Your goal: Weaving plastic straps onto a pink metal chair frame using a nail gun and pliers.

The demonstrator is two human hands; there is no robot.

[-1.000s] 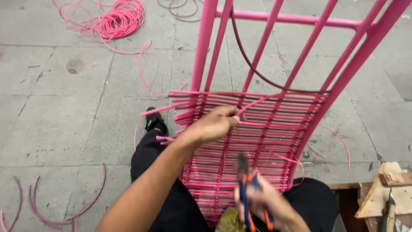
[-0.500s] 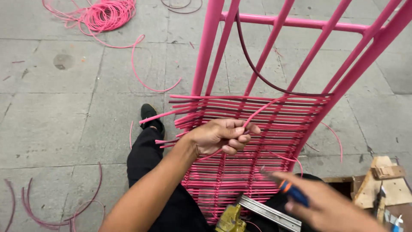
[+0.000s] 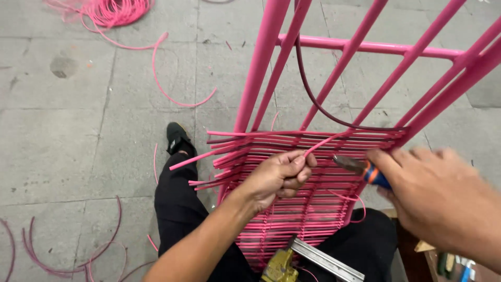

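Pink cord (image 3: 326, 142) pinched by left fingers (image 3: 298, 163) | right hand (image 3: 438, 196) grips pliers (image 3: 362, 168) | frame bars (image 3: 261, 68) crowd (coil (image 3: 117, 10) behind)

You have no packages, labels, signs or screens anywhere in your view, near or far, left or right.
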